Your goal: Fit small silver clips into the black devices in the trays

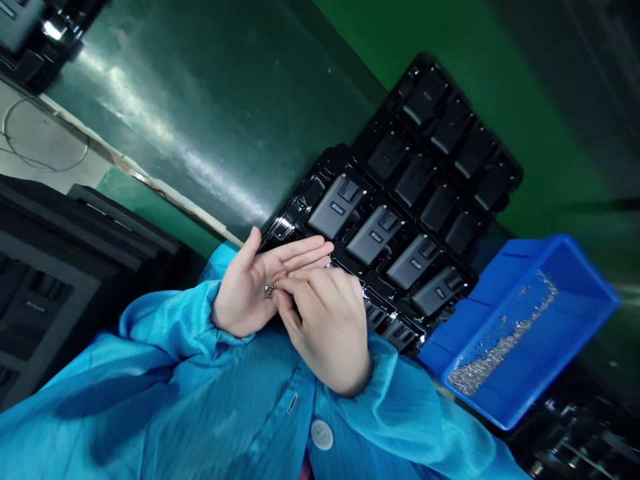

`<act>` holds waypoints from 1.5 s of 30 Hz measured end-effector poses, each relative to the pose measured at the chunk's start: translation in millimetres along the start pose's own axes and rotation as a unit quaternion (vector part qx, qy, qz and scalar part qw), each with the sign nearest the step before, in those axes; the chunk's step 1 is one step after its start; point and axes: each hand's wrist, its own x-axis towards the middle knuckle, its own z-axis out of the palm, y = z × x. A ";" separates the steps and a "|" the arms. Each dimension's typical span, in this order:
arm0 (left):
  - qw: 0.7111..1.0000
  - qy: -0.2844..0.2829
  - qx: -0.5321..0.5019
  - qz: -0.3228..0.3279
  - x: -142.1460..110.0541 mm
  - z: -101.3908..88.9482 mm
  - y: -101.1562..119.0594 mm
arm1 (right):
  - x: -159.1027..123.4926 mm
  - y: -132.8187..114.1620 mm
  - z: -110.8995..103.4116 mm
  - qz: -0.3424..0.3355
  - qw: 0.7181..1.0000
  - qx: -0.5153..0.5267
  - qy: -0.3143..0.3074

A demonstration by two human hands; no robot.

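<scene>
My left hand (pixel 250 287) lies palm up with its fingers stretched out, cradling a little heap of small metal screws (pixel 269 291). Over that palm, my right hand (pixel 325 320) pinches at the edge of the heap with thumb and forefinger; a single screw between the tips is too small to make out clearly. Just beyond both hands sits a black plastic tray (pixel 345 257) with grey housings (pixel 373 235) marked "Riton" lying in its pockets.
To the right, a tilted blue bin (pixel 540 360) contains many loose screws (pixel 475 373). A second black tray (pixel 415 150) with dark parts lies behind the first. Stacked black foam trays (pixel 75 287) stand at the left. The green table (pixel 225 87) spreads ahead.
</scene>
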 end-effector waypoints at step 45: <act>0.994 0.006 -0.085 -0.062 -23.8 -31.9 3.4 | 58.9 54.0 -5.3 -0.187 0.950 -0.225 -0.109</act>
